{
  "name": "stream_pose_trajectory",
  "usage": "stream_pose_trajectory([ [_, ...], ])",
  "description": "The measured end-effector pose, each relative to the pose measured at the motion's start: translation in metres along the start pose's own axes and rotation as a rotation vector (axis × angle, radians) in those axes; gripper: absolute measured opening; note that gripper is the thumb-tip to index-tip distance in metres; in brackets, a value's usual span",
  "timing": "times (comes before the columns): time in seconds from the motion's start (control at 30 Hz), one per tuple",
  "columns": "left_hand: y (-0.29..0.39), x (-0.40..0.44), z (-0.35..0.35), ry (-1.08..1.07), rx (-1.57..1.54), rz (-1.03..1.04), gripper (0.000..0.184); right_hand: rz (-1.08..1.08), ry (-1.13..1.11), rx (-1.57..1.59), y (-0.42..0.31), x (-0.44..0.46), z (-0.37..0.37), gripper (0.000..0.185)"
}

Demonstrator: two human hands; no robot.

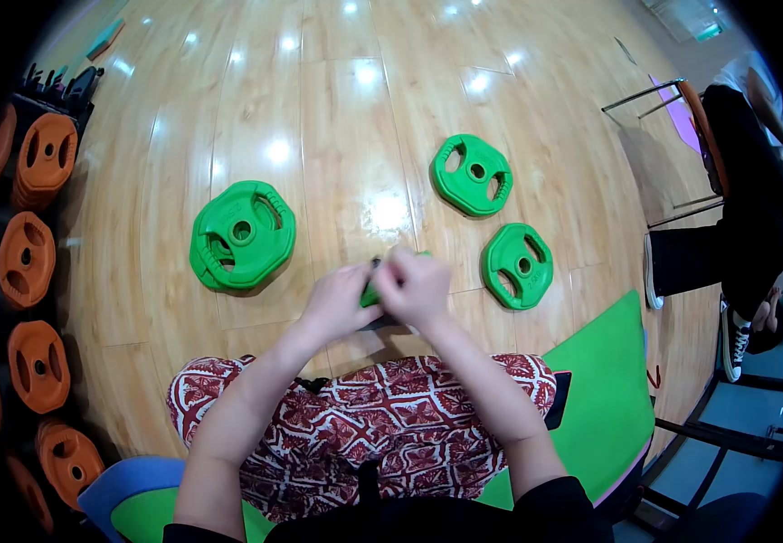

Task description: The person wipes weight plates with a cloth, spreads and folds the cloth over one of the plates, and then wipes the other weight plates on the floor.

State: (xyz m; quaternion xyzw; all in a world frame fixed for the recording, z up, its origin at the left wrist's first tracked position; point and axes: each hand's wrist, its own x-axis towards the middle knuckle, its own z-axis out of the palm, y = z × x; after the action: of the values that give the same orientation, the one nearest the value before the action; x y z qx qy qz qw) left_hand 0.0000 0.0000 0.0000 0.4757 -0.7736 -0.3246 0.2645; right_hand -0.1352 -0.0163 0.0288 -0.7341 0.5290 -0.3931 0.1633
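My left hand (341,300) and my right hand (414,285) meet in front of my patterned trousers (391,407). Between them is a small green and dark object (370,294), mostly covered by the fingers. The left hand's fingers curl against it. My right hand is closed and blurred, and what it holds is hidden. Ahead to the left, green weight plates (260,258) lie stacked on the wooden floor. Two more green plates, a farther one (464,185) and a nearer one (493,271), lie to the right of my hands.
Orange plates (27,260) fill a rack along the left. A green mat (604,389) lies under me and to the right, with a dark flat object (558,400) on it. At the right a person (753,208) sits on a chair (694,109).
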Motion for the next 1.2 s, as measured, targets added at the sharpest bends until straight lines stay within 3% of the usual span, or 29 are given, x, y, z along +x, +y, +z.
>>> stream_pose_trajectory([
  [0.03, 0.003, 0.002, 0.0, -0.065, -0.068, -0.083, 0.043, -0.207, 0.002, -0.066, -0.009, -0.002, -0.002, 0.018],
  [0.1, -0.006, 0.008, -0.011, -0.124, -0.086, -0.147, 0.044, -0.265, -0.017, -0.179, -0.007, 0.004, 0.009, 0.016],
  [0.17, -0.007, 0.006, -0.011, -0.054, 0.046, 0.006, 0.043, -0.143, 0.068, -0.094, 0.013, 0.005, 0.007, 0.017],
  [0.23, -0.006, 0.007, -0.006, -0.018, 0.009, 0.051, 0.041, 0.3, 0.075, 0.049, 0.052, 0.011, 0.005, 0.024],
  [0.33, -0.004, 0.005, -0.003, -0.022, -0.028, 0.067, 0.04, 0.449, -0.051, 0.237, 0.076, 0.012, 0.003, 0.023],
  [0.43, -0.007, 0.002, -0.003, -0.029, -0.004, 0.009, 0.039, 0.39, -0.008, 0.142, 0.03, 0.006, -0.001, 0.022],
  [0.5, -0.006, 0.0, -0.002, -0.018, 0.018, -0.021, 0.038, -0.139, -0.048, 0.001, -0.004, 0.003, 0.0, 0.021],
  [0.53, -0.004, 0.002, -0.003, -0.051, -0.059, -0.027, 0.038, -0.138, -0.057, 0.001, -0.007, 0.0, 0.002, 0.021],
  [0.6, -0.002, 0.005, 0.0, -0.083, -0.112, 0.002, 0.039, -0.354, -0.043, -0.053, -0.009, -0.002, 0.003, 0.019],
  [0.63, -0.002, 0.006, 0.002, -0.08, -0.114, 0.004, 0.039, -0.357, -0.044, -0.056, -0.002, -0.001, 0.001, 0.019],
  [0.7, 0.002, 0.005, 0.006, -0.027, -0.041, 0.007, 0.043, -0.022, 0.015, -0.027, 0.027, 0.001, -0.006, 0.019],
  [0.73, 0.003, 0.005, 0.006, -0.009, -0.072, 0.062, 0.043, -0.023, 0.019, -0.033, 0.047, 0.001, -0.007, 0.019],
  [0.8, 0.003, 0.004, 0.007, -0.004, -0.055, 0.071, 0.041, 0.393, -0.011, 0.187, 0.066, 0.005, -0.009, 0.02],
  [0.83, 0.003, 0.004, 0.007, 0.005, -0.038, 0.075, 0.039, 0.393, -0.006, 0.188, 0.06, 0.003, -0.008, 0.02],
  [0.97, 0.006, 0.001, 0.0, -0.028, -0.007, -0.024, 0.036, -0.079, -0.001, -0.032, 0.007, -0.002, -0.006, 0.021],
  [1.03, 0.013, 0.004, -0.006, -0.124, -0.09, -0.156, 0.035, -0.188, -0.044, -0.106, 0.002, -0.003, -0.005, 0.021],
  [1.2, 0.004, 0.008, 0.005, -0.064, -0.084, -0.033, 0.047, -0.056, 0.028, 0.049, 0.029, 0.001, -0.009, 0.02],
])
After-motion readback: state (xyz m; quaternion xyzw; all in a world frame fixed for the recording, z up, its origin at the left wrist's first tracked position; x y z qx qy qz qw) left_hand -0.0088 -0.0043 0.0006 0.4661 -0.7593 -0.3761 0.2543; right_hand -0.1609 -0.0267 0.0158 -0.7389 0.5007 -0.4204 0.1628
